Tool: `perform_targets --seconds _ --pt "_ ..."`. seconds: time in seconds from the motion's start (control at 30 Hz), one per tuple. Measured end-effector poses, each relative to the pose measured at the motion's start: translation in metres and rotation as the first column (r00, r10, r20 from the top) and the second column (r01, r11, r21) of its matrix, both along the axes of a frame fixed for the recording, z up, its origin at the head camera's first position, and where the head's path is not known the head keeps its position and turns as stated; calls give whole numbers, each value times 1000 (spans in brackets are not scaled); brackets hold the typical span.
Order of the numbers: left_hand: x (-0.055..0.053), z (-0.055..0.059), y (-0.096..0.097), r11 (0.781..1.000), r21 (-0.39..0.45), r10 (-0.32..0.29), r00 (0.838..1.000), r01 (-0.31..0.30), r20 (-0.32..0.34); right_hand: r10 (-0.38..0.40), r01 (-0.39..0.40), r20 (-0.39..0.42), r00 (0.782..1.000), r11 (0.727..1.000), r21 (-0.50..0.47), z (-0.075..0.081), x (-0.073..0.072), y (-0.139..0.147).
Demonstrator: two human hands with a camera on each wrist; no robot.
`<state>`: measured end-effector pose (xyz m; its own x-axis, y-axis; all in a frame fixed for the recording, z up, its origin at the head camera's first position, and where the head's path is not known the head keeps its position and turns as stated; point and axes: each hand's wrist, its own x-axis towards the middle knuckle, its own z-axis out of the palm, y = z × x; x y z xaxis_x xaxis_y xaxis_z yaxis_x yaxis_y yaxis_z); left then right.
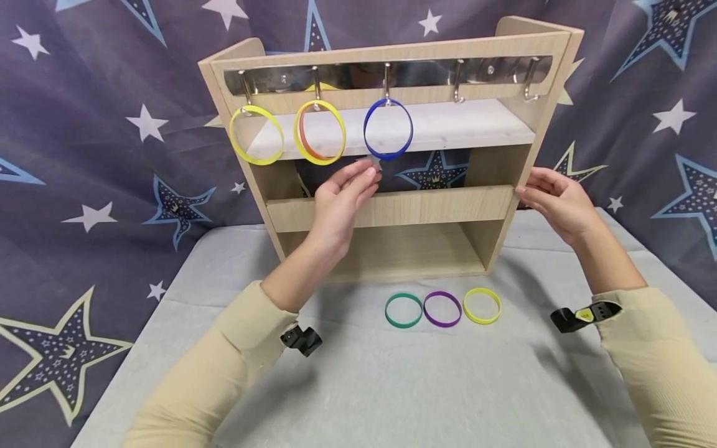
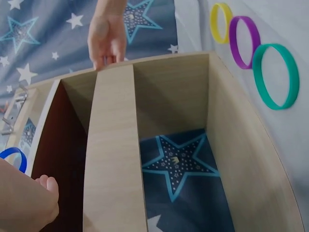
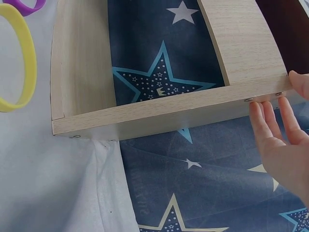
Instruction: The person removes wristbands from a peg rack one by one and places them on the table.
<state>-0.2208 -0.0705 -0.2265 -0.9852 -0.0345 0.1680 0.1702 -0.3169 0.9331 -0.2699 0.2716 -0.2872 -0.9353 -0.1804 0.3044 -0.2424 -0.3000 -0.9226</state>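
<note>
A small wooden shelf stands on the table with a metal hook rail along its top. From its hooks hang a yellow ring, a second yellow ring together with an orange ring, and a blue ring. My left hand is raised in front of the shelf, fingers loosely bent just under the blue ring, holding nothing. At the shelf's right side panel, my right hand rests its fingertips on the outer face, thumb at the front edge, as the right wrist view shows.
On the grey table cover, a green ring, a purple ring and another yellow ring lie in a row before the shelf. Behind hangs a dark curtain with a star print.
</note>
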Motion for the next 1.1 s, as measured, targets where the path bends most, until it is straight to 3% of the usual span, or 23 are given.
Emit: perform_targets --seconds 0.4,1.1 --pt "-5 9 11 987 161 -1 998 -10 66 -36 36 -2 999 998 42 0 0 -1" --pt "-3 19 22 977 208 41 997 -55 69 -40 40 -11 999 997 59 0 1 -1"
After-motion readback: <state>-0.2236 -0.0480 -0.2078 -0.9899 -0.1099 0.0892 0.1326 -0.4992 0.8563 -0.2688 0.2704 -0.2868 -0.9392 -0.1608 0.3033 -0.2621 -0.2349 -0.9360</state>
